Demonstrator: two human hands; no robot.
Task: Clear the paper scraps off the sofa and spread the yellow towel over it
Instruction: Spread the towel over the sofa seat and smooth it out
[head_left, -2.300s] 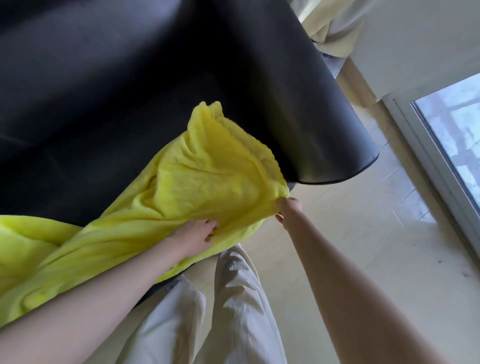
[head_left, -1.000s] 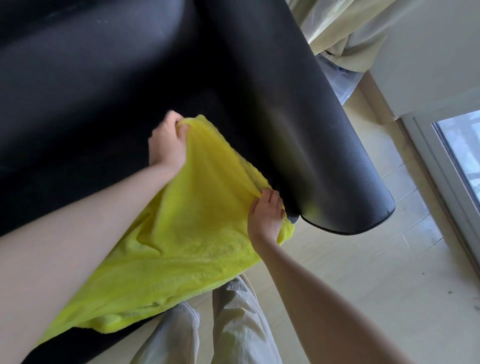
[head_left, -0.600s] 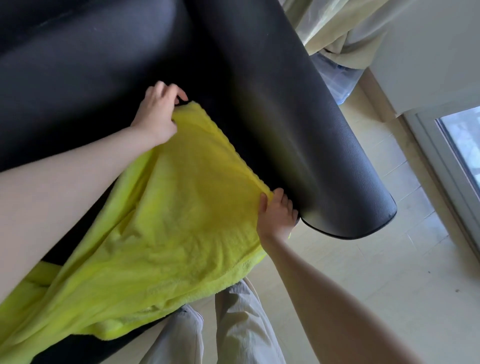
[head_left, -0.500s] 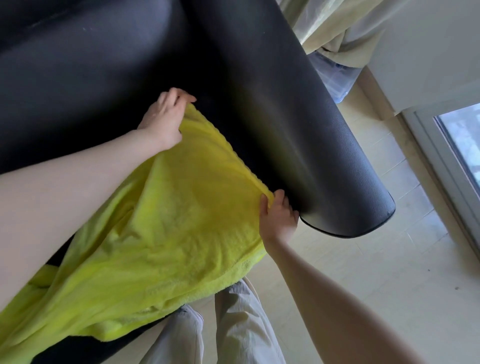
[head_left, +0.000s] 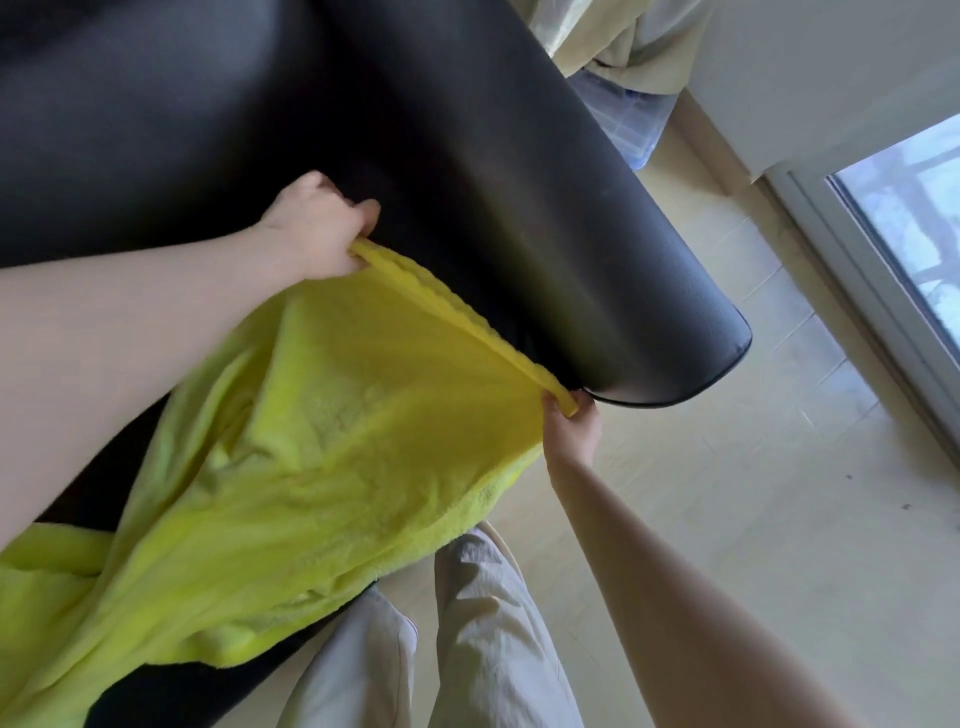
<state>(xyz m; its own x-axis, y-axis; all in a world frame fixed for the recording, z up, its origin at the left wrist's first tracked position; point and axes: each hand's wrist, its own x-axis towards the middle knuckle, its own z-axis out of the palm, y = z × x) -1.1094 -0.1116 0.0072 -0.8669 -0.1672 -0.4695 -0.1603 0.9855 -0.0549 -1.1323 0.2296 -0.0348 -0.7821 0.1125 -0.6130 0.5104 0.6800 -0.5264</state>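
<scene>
The yellow towel (head_left: 332, 436) lies across the seat of the black leather sofa (head_left: 467, 171), its near part hanging over the front edge. My left hand (head_left: 317, 234) grips the towel's far corner close to the armrest. My right hand (head_left: 571, 431) pinches the near corner by the front end of the armrest. The towel's edge is stretched taut between the two hands. No paper scraps show on the visible part of the sofa.
The sofa's rounded armrest (head_left: 649, 322) juts over the pale tiled floor (head_left: 779, 519). A clear plastic box (head_left: 623, 119) and pale curtains (head_left: 623, 47) stand behind it. A glass door (head_left: 909, 223) is at the right. My legs in light trousers (head_left: 467, 649) are below.
My left hand has pulled the far corner back a little and closed round it, and the right hand has shifted its hold, so the towel's edge is now stretched tight between them.
</scene>
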